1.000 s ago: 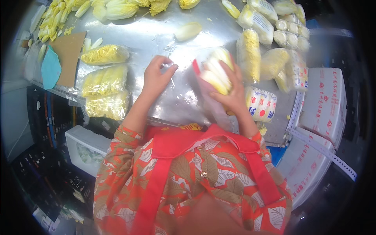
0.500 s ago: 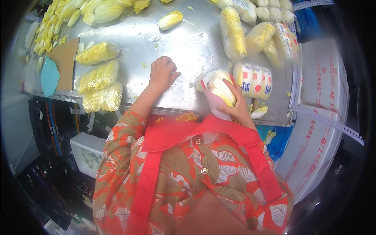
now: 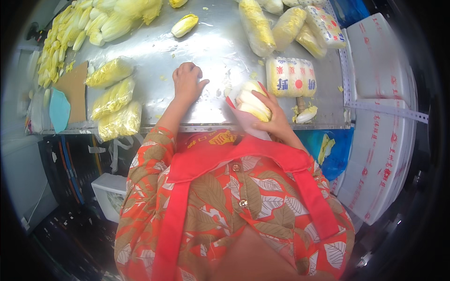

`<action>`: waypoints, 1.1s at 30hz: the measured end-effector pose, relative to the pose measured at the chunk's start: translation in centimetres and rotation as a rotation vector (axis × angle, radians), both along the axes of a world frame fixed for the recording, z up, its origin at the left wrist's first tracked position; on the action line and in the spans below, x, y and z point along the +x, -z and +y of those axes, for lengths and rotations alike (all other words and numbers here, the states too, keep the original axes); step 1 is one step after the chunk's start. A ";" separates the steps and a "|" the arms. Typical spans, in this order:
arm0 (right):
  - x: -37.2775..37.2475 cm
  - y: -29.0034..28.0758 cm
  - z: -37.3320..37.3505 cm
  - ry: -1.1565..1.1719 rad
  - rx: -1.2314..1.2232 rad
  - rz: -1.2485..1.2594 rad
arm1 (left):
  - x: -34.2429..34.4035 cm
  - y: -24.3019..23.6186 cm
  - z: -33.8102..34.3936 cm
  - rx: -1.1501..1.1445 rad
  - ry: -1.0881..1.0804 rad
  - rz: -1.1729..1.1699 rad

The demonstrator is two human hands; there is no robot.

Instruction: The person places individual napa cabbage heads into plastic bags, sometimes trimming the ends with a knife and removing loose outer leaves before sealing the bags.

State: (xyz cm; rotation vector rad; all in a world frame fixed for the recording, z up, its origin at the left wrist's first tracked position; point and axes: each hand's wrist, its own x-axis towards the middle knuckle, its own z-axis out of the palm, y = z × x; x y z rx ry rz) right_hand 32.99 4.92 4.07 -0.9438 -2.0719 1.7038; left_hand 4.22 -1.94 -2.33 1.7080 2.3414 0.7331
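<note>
My right hand [image 3: 274, 114] is wrapped round a baby napa cabbage [image 3: 253, 104] at the table's near edge. A pale, red-edged wrapper [image 3: 240, 118] lies around the cabbage's left and lower side. To its left, my left hand [image 3: 189, 83] rests on the metal table [image 3: 154, 56], its fingers loosely bent and thumb apart, with nothing visible in it. Just right of the held cabbage lies a printed bag of cabbages [image 3: 291, 77], and below that a small loose cabbage piece [image 3: 306, 114]. Beyond my left hand sits a single yellow cabbage [image 3: 184, 25].
Bagged cabbages [image 3: 112, 96] lie at the left beside brown cardboard [image 3: 75, 91] and a turquoise sheet [image 3: 59, 111]. Loose cabbages [image 3: 117, 21] are heaped at the far left. More bagged ones [image 3: 257, 28] lie far right. White boxes [image 3: 379, 154] stand beyond the right edge.
The view has shifted, so the table's contents sit slightly left and higher. My right hand keeps hold of the cabbage, and my left hand stays on the table.
</note>
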 end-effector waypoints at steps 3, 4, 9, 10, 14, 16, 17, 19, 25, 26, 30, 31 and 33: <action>0.2 0.5 -0.1 0.012 0.005 0.009 | 0.0 1.1 0.1 0.041 0.004 0.055; 0.0 0.2 0.0 0.012 0.011 0.009 | 0.0 1.5 0.1 0.058 0.006 0.081; -0.3 0.9 0.5 0.001 0.051 0.025 | 0.0 1.3 0.3 0.070 -0.006 0.086; -0.4 0.9 0.4 0.006 0.049 0.030 | 0.2 1.0 0.0 0.068 0.000 0.063; -1.4 0.6 0.7 -0.007 0.028 0.058 | 0.7 2.0 -0.2 0.085 -0.024 0.063; -1.5 0.1 1.3 -0.017 0.034 0.042 | 0.9 2.0 0.1 0.055 -0.035 0.081; -2.1 0.2 1.5 -0.030 0.073 0.064 | 0.8 2.0 0.2 0.040 -0.038 0.089; -2.5 -0.3 1.6 -0.050 0.084 0.043 | 0.9 2.5 0.4 0.040 -0.048 0.115; -2.3 0.7 1.2 -0.047 -0.029 0.053 | 1.2 0.5 0.5 -0.059 -0.049 0.054; -2.2 0.6 1.2 -0.050 -0.012 0.044 | 1.3 0.6 0.7 -0.061 -0.048 0.047; -2.2 0.3 1.2 -0.055 0.010 0.046 | 1.3 0.8 0.8 -0.086 -0.055 0.017; -2.2 0.2 1.2 -0.055 0.006 0.053 | 1.4 0.8 0.9 -0.093 -0.060 0.007; -2.1 0.2 1.2 -0.055 0.017 0.051 | 1.5 1.0 0.9 -0.095 -0.071 0.028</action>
